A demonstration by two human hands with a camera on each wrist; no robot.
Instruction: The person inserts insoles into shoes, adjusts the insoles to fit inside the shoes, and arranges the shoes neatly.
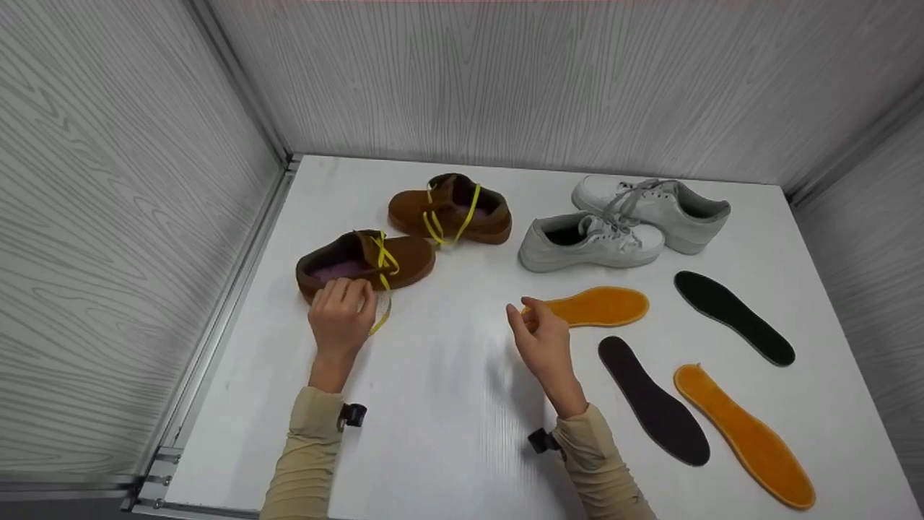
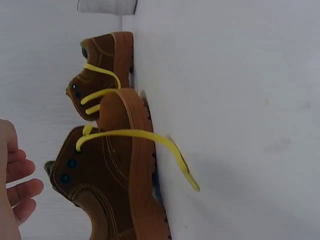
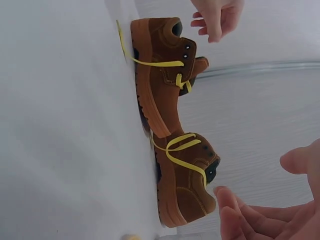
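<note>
My left hand (image 1: pixel 341 318) hovers by the heel side of the nearer brown shoe (image 1: pixel 411 261), its fingers loosely bent and nothing between them. In the right wrist view that left hand (image 3: pixel 220 17) is apart from the shoe. Yellow laces (image 2: pixel 135 133) hang loose from the shoe, and something purple (image 1: pixel 338 272) lines its inside. Behind it stands the other brown shoe (image 1: pixel 411 209), also with loose yellow laces. My right hand (image 1: pixel 545 347) is held above the table in front of an orange insole (image 1: pixel 606 306). Thumb and fingers are spread apart there, holding nothing.
Two white sneakers (image 1: pixel 556 253) stand at the back right, one overlapping the other. A dark brown insole (image 1: pixel 653 404), a black insole (image 1: pixel 733 318) and a second orange insole (image 1: pixel 751 437) lie on the right of the white table (image 1: pixel 433 433). Grey panels (image 1: pixel 462 87) enclose the table.
</note>
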